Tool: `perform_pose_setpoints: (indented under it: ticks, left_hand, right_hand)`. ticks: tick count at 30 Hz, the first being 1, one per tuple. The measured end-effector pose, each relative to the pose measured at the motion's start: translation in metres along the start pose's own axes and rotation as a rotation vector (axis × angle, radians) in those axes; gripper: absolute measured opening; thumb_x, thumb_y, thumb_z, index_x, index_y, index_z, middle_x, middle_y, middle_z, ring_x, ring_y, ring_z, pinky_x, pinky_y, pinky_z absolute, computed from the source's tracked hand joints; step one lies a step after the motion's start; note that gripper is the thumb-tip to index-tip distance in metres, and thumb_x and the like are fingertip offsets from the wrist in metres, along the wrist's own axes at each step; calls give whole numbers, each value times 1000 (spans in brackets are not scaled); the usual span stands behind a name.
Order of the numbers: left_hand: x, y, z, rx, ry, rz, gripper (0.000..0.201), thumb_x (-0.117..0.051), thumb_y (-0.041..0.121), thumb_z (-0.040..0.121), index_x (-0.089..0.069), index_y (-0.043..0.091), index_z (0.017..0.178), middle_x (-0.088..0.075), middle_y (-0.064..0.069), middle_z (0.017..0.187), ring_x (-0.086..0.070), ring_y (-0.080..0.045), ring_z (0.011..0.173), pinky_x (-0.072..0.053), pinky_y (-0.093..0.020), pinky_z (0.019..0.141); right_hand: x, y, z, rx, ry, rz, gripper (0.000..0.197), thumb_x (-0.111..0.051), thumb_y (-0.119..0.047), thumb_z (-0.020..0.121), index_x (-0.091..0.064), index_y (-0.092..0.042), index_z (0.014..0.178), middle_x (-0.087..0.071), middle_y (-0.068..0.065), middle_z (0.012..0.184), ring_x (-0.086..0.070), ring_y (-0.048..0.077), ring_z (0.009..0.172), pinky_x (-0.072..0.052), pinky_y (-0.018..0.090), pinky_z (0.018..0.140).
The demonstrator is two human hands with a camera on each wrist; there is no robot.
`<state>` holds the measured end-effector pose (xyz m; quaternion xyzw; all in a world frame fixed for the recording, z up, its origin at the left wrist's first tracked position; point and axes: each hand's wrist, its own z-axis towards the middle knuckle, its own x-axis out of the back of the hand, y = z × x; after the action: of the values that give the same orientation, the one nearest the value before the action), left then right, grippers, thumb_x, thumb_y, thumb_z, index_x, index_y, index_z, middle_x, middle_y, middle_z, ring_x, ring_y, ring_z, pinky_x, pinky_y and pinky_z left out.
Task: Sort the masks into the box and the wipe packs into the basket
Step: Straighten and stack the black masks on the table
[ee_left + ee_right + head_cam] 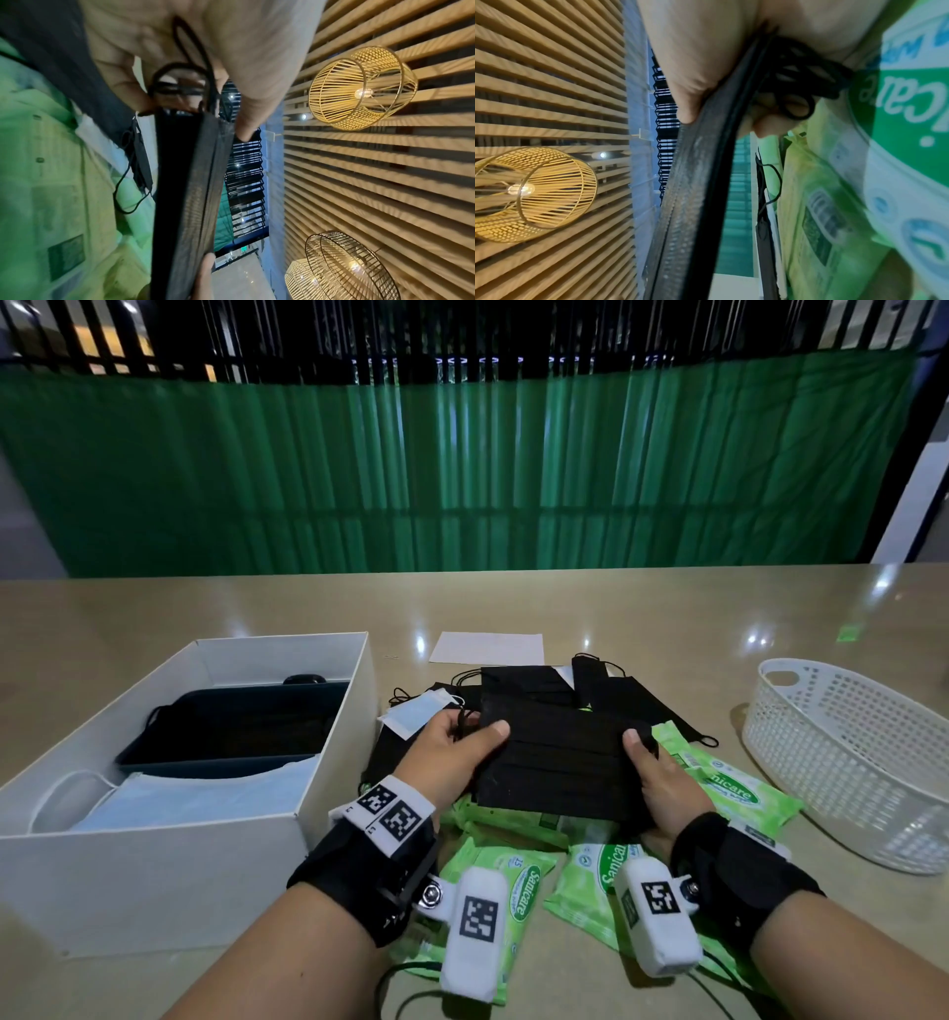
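A stack of black masks [557, 757] hangs a little above the table between both hands. My left hand [452, 752] pinches its left end, thumb on top, and my right hand [652, 778] pinches its right end. The wrist views show the black mask stack [190, 182] [693, 192] edge-on between thumb and fingers, ear loops bunched in the palms. Several green wipe packs [729, 783] lie under and in front of the hands. More black masks [534, 683] and a blue mask [416, 713] lie behind. The white box [328, 762] at left holds blue masks and a dark tray. The white basket [842, 757] stands at right.
A white sheet of paper [488, 648] lies on the beige table [667, 618] behind the mask pile. A green curtain hangs beyond the table's far edge. Black cables trail off the wrist cameras near the table's front edge.
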<state>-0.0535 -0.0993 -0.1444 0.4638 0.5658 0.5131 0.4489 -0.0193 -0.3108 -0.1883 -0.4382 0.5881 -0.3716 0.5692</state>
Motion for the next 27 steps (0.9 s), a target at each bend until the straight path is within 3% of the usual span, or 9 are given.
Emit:
perform_pose_setpoints:
  ticks: [2,5,6,9,12,15,18,24,27]
  left_hand:
    - [-1,-6,2,-12,40,37,21,-72,19,82,-52,17,87,-62,-7,94,-61,-21,82,-52,-33,71]
    - [0,-12,1,-68,78,115,25,-67,16,86,-44,18,76,-52,-2,76,-50,-13,63,-41,-22,53]
    - [-1,-12,0,-71,72,135,24,-65,15,87,-44,18,76,-50,0,70,-46,-9,54,-37,-20,49]
    - [2,-8,0,-68,88,182,18,-62,16,90,-50,20,77,-46,3,54,-38,-5,39,-29,-19,42]
    - [9,-4,4,-56,159,165,19,-60,21,90,-53,20,73,-44,2,55,-37,-11,47,-28,-24,47]
    - [14,-1,3,8,185,171,27,-56,29,92,-52,19,67,-38,3,53,-31,-13,48,-25,-26,48]
    - [14,2,-1,48,178,104,33,-54,25,93,-46,15,62,-34,4,46,-27,-13,46,-23,-26,48]
    - [11,11,-10,44,133,-192,33,-52,13,92,-45,11,60,-36,1,46,-30,-7,31,-43,-27,66]
    - [8,18,-17,55,79,-178,25,-52,18,93,-49,12,69,-31,2,47,-25,-6,30,-38,-19,42]
  right_hand:
    - [1,0,2,3,-12,13,81,-75,-67,48,-62,-19,113,-70,10,112,-67,28,101,-54,49,85]
    - [5,1,5,24,1,8,88,-78,-74,34,-66,-22,104,-73,8,103,-70,26,92,-58,40,70]
    - [6,1,5,28,13,13,87,-78,-74,37,-65,-21,105,-74,7,99,-71,25,88,-58,37,65]
    - [9,-1,6,26,49,72,47,-58,-54,82,-61,-16,110,-74,4,84,-72,17,69,-55,29,51]
    - [11,-2,6,17,67,66,30,-46,-43,95,-61,-18,104,-72,4,85,-70,13,61,-55,27,47]
    - [11,-2,4,13,75,64,29,-45,-42,95,-61,-19,102,-72,3,83,-70,13,60,-55,27,46]
    - [12,-1,5,11,77,87,37,-46,-43,95,-60,-15,114,-73,3,80,-70,15,60,-54,27,46]
    - [12,-1,6,14,80,101,47,-46,-44,94,-56,-10,126,-74,0,73,-69,14,57,-51,24,43]
    - [10,-3,4,6,96,107,48,-44,-43,95,-54,-9,126,-72,-1,66,-66,13,50,-47,20,38]
